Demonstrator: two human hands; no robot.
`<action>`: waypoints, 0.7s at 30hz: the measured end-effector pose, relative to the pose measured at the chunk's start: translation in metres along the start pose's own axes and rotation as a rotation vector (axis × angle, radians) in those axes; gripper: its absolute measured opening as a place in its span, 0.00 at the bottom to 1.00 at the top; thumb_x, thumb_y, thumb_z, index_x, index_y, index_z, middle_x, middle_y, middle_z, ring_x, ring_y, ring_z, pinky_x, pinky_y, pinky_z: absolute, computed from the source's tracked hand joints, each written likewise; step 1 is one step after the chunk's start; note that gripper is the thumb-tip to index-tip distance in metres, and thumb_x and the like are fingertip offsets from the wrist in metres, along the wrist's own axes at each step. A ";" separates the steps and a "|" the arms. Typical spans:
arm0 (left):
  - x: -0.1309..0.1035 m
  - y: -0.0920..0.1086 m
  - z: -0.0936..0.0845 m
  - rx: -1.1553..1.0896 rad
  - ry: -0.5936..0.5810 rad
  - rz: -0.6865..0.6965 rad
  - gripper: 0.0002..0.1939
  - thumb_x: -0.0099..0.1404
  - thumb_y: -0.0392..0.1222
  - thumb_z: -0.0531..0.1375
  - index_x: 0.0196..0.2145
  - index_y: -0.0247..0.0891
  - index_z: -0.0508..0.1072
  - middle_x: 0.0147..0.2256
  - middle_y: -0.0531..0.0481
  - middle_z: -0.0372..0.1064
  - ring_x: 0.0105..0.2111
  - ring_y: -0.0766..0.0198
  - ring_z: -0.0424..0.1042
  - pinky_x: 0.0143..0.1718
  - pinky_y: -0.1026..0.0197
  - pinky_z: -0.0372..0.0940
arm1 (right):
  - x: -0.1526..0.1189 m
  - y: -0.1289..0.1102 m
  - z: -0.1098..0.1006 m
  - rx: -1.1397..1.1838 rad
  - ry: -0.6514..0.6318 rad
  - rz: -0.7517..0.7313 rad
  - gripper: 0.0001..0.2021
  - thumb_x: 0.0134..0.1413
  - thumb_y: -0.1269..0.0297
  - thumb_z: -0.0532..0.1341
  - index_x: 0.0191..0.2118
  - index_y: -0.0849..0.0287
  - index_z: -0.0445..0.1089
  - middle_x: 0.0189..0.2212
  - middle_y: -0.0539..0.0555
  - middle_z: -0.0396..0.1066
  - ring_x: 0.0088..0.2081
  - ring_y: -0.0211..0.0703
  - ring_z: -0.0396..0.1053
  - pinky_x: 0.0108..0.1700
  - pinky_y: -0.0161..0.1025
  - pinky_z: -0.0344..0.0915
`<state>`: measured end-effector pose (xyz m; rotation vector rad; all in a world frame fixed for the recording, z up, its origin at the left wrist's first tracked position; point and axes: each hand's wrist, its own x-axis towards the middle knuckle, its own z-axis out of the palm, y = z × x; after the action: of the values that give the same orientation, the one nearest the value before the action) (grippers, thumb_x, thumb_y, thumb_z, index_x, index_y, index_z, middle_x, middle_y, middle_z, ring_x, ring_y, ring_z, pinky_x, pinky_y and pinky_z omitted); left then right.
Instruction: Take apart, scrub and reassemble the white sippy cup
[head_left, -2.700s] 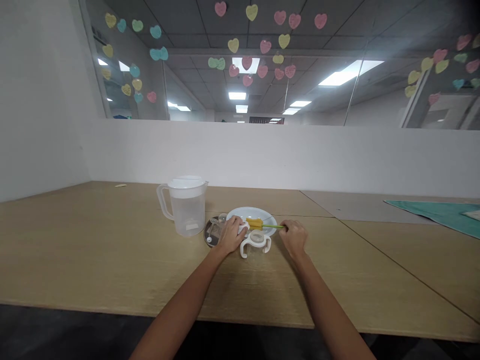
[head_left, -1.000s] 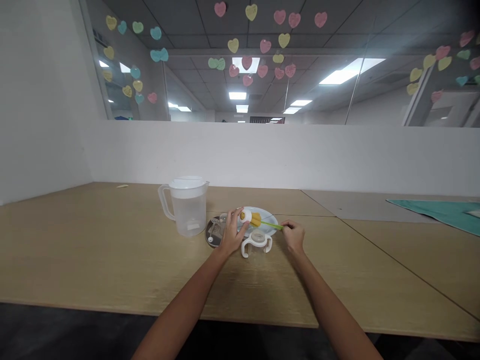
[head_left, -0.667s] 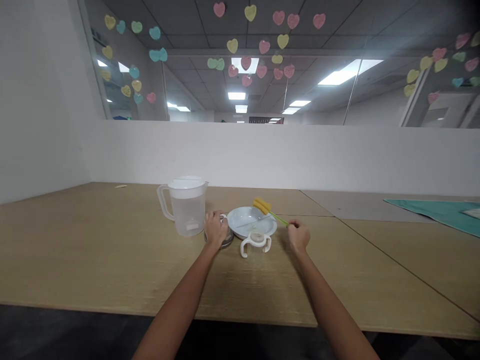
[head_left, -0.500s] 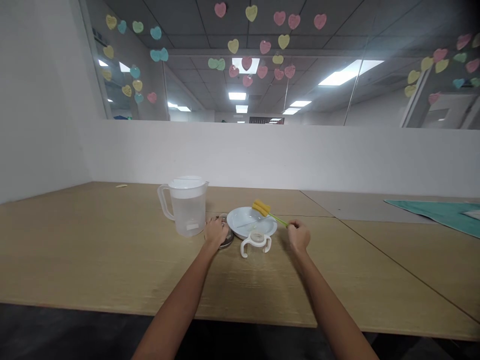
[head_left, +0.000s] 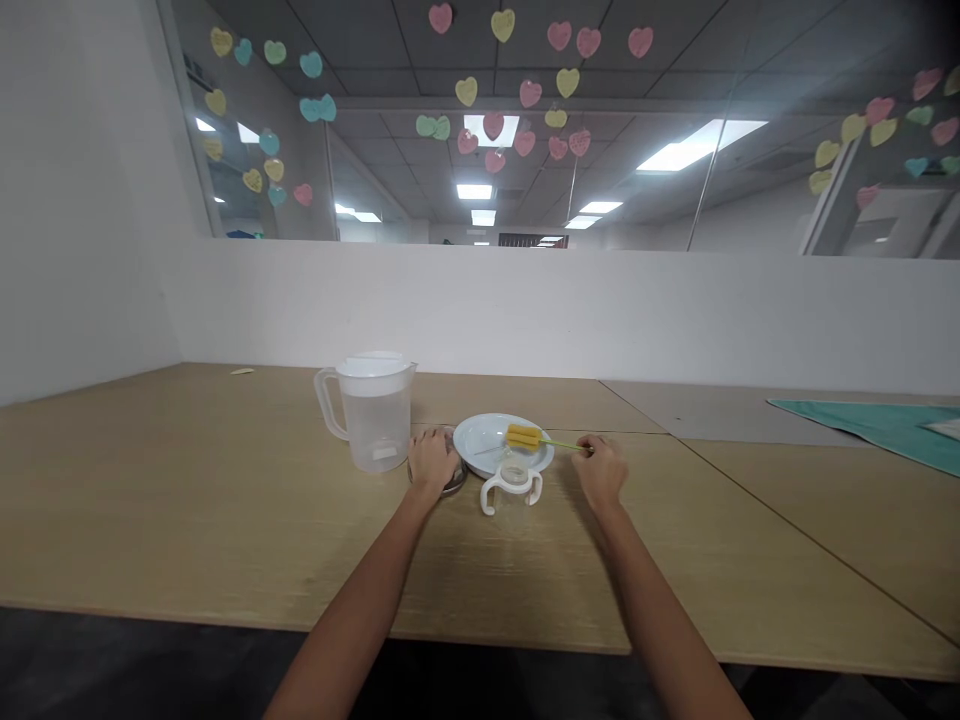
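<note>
My right hand is closed around the end of the thin green handle of a yellow sponge brush, whose head lies level over the white bowl. In front of the bowl stands a clear cup with two white handles, like a baby bottle's. My left hand lies over a round, silver-rimmed object, perhaps a lid or shallow dish, left of the bowl. Its fingers are spread forward across the object, and the palm hides most of it.
A translucent pitcher with a lid and some water stands just left of my left hand. Far right lies a teal cloth. A small pale piece sits at the back left. A white wall closes off the table behind.
The brush has swung from slanting up at the bowl's far rim to nearly level over the bowl, as my right hand turned slightly. My left hand has hardly moved.
</note>
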<state>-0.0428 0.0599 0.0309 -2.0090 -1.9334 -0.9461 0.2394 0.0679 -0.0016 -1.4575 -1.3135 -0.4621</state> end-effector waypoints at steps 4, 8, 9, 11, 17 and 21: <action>-0.002 0.008 -0.002 -0.181 0.054 0.133 0.17 0.54 0.29 0.50 0.38 0.39 0.72 0.41 0.45 0.71 0.45 0.54 0.65 0.48 0.52 0.58 | -0.002 -0.001 0.002 0.013 -0.017 -0.133 0.11 0.36 0.77 0.51 0.23 0.60 0.69 0.25 0.55 0.68 0.32 0.43 0.60 0.37 0.38 0.54; -0.010 0.020 0.001 -0.284 -0.011 0.317 0.14 0.56 0.31 0.51 0.36 0.41 0.73 0.40 0.49 0.71 0.45 0.57 0.64 0.53 0.52 0.54 | -0.003 -0.005 0.002 0.035 -0.043 -0.201 0.10 0.36 0.78 0.51 0.22 0.60 0.67 0.24 0.54 0.68 0.31 0.43 0.59 0.37 0.38 0.54; -0.012 0.023 0.002 -0.291 -0.041 0.371 0.14 0.57 0.32 0.51 0.35 0.41 0.74 0.39 0.50 0.72 0.45 0.58 0.64 0.55 0.51 0.52 | -0.003 -0.006 0.001 0.045 -0.040 -0.199 0.10 0.36 0.77 0.51 0.22 0.59 0.67 0.23 0.53 0.67 0.31 0.42 0.59 0.36 0.37 0.53; -0.016 0.028 0.002 -0.285 -0.094 0.446 0.13 0.60 0.34 0.50 0.33 0.41 0.75 0.36 0.51 0.73 0.44 0.59 0.65 0.57 0.50 0.47 | -0.003 -0.007 0.001 0.072 -0.027 -0.173 0.09 0.35 0.77 0.51 0.20 0.59 0.65 0.22 0.52 0.66 0.29 0.42 0.58 0.35 0.37 0.53; -0.019 0.029 0.001 -0.178 -0.163 0.480 0.19 0.67 0.43 0.46 0.31 0.39 0.76 0.35 0.48 0.74 0.44 0.58 0.65 0.57 0.46 0.44 | -0.003 -0.011 0.000 0.164 -0.045 -0.092 0.08 0.34 0.75 0.50 0.18 0.58 0.64 0.21 0.51 0.66 0.29 0.41 0.59 0.33 0.36 0.53; -0.019 0.028 0.001 -0.172 -0.187 0.486 0.19 0.68 0.46 0.46 0.36 0.41 0.76 0.39 0.48 0.74 0.48 0.56 0.63 0.58 0.44 0.40 | -0.004 -0.013 0.000 0.185 -0.064 -0.039 0.08 0.33 0.75 0.50 0.19 0.58 0.64 0.22 0.52 0.67 0.29 0.41 0.60 0.34 0.36 0.54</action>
<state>-0.0151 0.0415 0.0279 -2.5773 -1.3616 -0.8419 0.2269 0.0640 0.0005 -1.3042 -1.3993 -0.3123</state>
